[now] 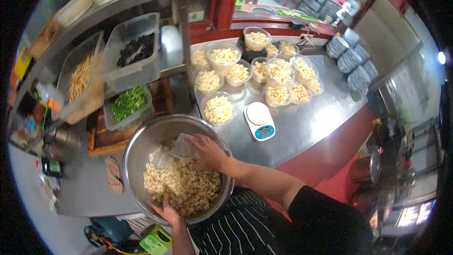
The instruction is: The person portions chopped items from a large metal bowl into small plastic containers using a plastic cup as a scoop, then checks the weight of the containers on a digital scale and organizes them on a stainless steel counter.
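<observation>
Pale food pieces (186, 184) lie heaped in a wide steel bowl (146, 137) at the near edge of a metal counter (295, 144), with two bare hands working at opposite sides of the pile. The right hand (207, 155) is clamped on a clear plastic tub (180, 147), held tilted inside the bowl over the heap's far side; the blur hides exactly which way its mouth faces. The left hand (166, 212) is at the near rim, fingers pointing inward at the food; whether it grips the metal cannot be told. Set well apart, the hands have the heap between them: toward the body from the right, away from the body and rightward from the left, which is the nearer to its edge. The mound is broad, without a clear long axis. Beyond stand filled tubs (219, 109) and a white scale (258, 118); chopped greens (128, 104) sit in a container to the left.
</observation>
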Motion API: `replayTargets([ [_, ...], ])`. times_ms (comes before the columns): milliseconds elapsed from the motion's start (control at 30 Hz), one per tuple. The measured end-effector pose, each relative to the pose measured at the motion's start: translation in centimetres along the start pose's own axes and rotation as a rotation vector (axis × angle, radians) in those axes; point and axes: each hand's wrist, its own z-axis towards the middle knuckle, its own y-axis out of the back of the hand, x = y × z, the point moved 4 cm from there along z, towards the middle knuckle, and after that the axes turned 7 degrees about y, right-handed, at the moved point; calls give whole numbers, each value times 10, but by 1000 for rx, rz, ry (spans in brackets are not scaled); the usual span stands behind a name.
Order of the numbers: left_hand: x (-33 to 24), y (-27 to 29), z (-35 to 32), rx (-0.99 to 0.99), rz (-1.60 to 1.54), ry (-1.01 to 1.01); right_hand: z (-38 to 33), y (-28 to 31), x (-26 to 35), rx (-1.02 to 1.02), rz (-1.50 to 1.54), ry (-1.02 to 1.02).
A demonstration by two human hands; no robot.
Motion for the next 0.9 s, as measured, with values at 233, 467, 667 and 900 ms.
replayTargets([
  [233, 8, -55, -18, 89, -312, 608, 8, 0, -24, 70, -19, -37],
  [467, -5, -74, 3, 209, -173, 508, 7, -21, -18, 7, 266, -75],
  [667, -18, -79, 11, -79, 96, 430, 8, -52, 36, 114, 266, -72],
  [900, 8, -73, 41, 16, 15, 163, -29, -81, 50, 26, 346, -31],
])
